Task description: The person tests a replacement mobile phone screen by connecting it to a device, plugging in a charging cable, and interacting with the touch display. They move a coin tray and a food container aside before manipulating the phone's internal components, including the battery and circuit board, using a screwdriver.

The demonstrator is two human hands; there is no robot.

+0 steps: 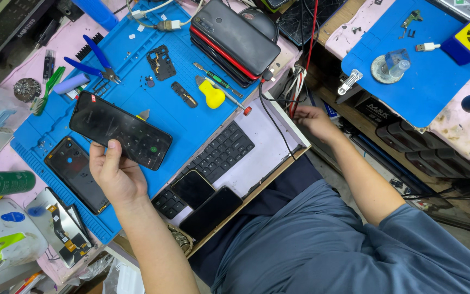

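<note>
Left hand [116,177] grips a black phone screen [119,129] by its lower edge, thumb on the glass, raised clear of the blue work mat [159,103], apparently to keep the face in view. Just left of that hand a phone frame [76,173] lies flat. Right hand [312,121] reaches past the keyboard [213,158] among hanging cables [295,87]; fingers curled, cannot tell whether it holds one.
</note>
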